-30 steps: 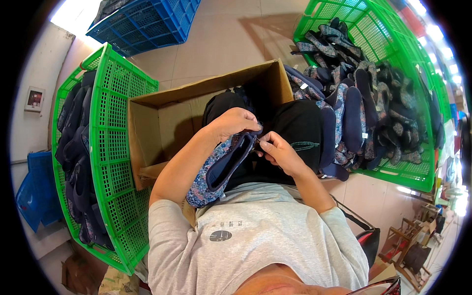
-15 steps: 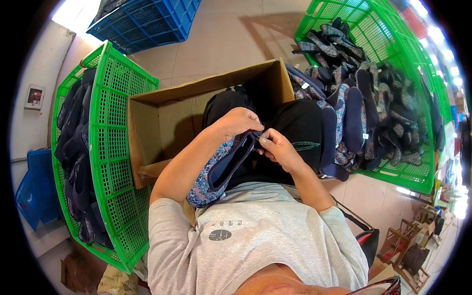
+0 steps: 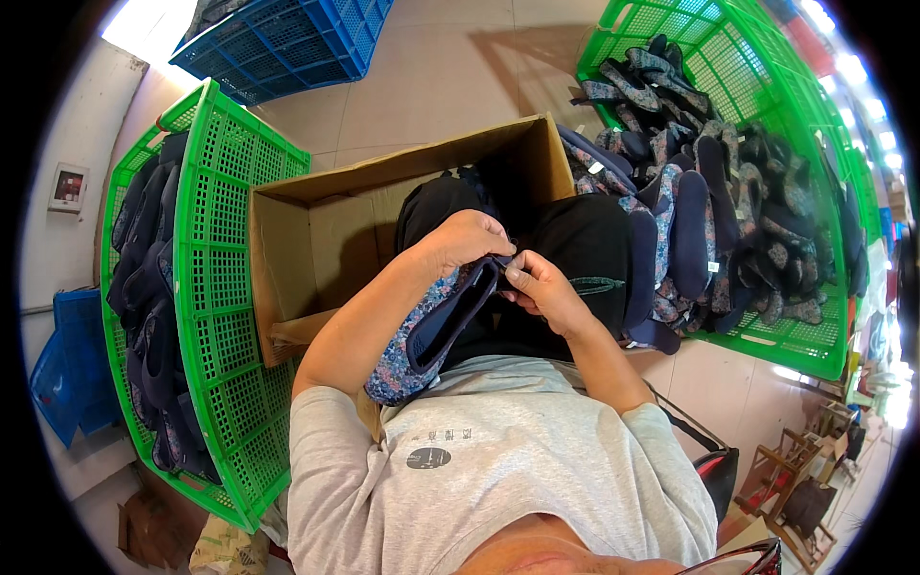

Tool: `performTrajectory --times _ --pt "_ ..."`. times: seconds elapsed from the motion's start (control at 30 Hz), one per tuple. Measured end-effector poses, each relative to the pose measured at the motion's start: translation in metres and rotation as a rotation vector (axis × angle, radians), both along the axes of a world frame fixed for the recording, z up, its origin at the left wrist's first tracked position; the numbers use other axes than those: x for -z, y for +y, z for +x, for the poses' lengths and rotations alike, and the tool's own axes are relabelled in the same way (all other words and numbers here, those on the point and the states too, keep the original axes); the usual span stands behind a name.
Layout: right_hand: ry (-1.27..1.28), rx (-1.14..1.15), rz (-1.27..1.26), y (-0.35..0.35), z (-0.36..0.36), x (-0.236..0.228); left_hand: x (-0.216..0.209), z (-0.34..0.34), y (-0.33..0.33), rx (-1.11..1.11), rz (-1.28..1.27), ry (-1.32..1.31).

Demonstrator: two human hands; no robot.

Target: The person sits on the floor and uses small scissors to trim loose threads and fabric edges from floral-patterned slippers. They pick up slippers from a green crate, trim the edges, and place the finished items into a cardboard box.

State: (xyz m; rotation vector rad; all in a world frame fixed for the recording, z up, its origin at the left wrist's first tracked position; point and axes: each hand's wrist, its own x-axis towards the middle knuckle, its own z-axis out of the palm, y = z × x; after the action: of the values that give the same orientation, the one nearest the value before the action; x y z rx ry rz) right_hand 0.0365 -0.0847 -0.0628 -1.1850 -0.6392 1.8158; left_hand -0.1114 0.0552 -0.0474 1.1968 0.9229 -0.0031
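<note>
Above the lap of the seated person, a floral blue shoe (image 3: 391,369) is held at a slant, its heel-like rounded end low against the grey T-shirt (image 3: 527,431) and its other end raised between the two hands. The shoe's dark-lined opening faces upward, toward the wearer. Left hand (image 3: 465,240): bent at the wrist over the raised end, thumb and fingers clamped on the edge of the shoe. Right hand (image 3: 546,295): just beside the left, thumb and fingers drawn together at the same end; what they pinch is too small for me to make out. Both forearms rest clear of the black trousers (image 3: 589,230).

Surrounding items: a cardboard box (image 3: 278,287), open at the top, stands around and beyond the knees. To the person's left, a green crate (image 3: 230,287) contains dark shoes (image 3: 158,287). To the right, a heap of shoes (image 3: 688,235) extends from beside the leg into a second green crate (image 3: 747,350). Farther off, a blue crate (image 3: 302,53) sits on the tiled floor (image 3: 431,86).
</note>
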Motion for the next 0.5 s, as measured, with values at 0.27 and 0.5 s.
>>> performTrajectory --times 0.27,0.5 --pt "0.017 0.042 -0.032 -0.001 -0.001 0.005 0.0 0.001 0.001 -0.02 0.01 -0.005" --pt "0.017 0.152 -0.041 -0.004 -0.001 0.005 0.003 0.01 0.009 -0.086 0.329 0.024"
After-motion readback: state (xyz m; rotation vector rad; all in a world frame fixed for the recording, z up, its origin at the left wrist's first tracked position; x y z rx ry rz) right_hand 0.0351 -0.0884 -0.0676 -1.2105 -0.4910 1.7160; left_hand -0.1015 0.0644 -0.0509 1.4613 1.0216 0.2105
